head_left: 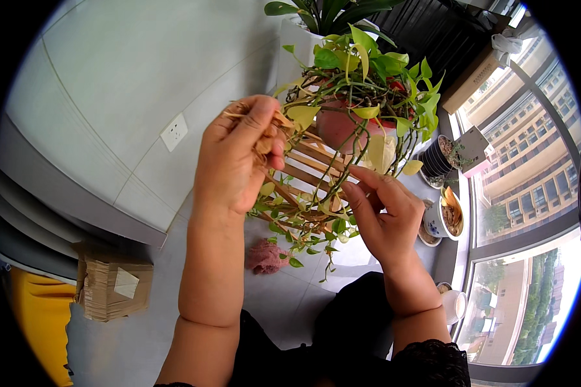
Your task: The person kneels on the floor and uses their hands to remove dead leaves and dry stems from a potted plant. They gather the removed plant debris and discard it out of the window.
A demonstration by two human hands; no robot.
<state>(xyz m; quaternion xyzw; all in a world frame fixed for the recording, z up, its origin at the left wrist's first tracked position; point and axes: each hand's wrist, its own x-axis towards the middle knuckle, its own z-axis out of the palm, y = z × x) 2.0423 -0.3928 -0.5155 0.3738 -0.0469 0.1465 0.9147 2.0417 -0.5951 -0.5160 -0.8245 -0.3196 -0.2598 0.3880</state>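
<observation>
A trailing vine plant [394, 68] with green and yellowing leaves grows in a reddish-pink pot [334, 126] on a slatted wooden stand [306, 161]. Beside its left edge, my left hand [232, 155] is closed around a bunch of dry brown leaves [265, 143], partly hidden by the fingers. Lower right of the pot, my right hand [390, 219] has its thumb and forefinger pinched at a hanging vine stem [339, 177]. A pale yellow leaf [379, 153] hangs just above those fingers. More vines trail down between my two hands.
A white pot [294, 55] with broad dark leaves stands behind. Along the window at right are a black ribbed pot [436, 158] and a blue-patterned white pot [438, 222]. A crumpled pink cloth [266, 256] lies on the floor; a cardboard box [113, 287] is at left.
</observation>
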